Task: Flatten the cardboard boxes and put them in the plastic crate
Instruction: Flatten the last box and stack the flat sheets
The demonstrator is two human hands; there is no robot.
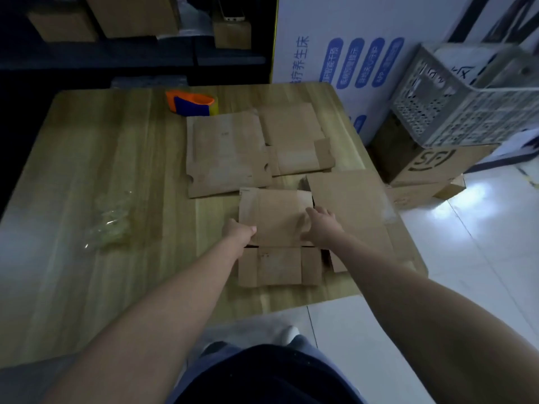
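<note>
A small brown cardboard box (277, 223), opened out and nearly flat, lies near the front right of the wooden table (102, 170). My left hand (237, 231) grips its left edge with the thumb on top. My right hand (320, 225) presses down on its right side, fingers spread over the cardboard. Beside it on the right lies a larger flattened sheet (355, 211) that overhangs the table edge. Two more flattened boxes (227, 156) (294, 141) lie farther back. The grey plastic crate (460, 103) sits off the table at the right, on top of a brown carton.
An orange and blue tape dispenser (191, 104) stands at the table's back edge. Crumpled clear plastic (112, 220) lies on the left half. A large white printed carton (350, 53) and a brown carton (423, 164) stand right of the table on the white tiled floor.
</note>
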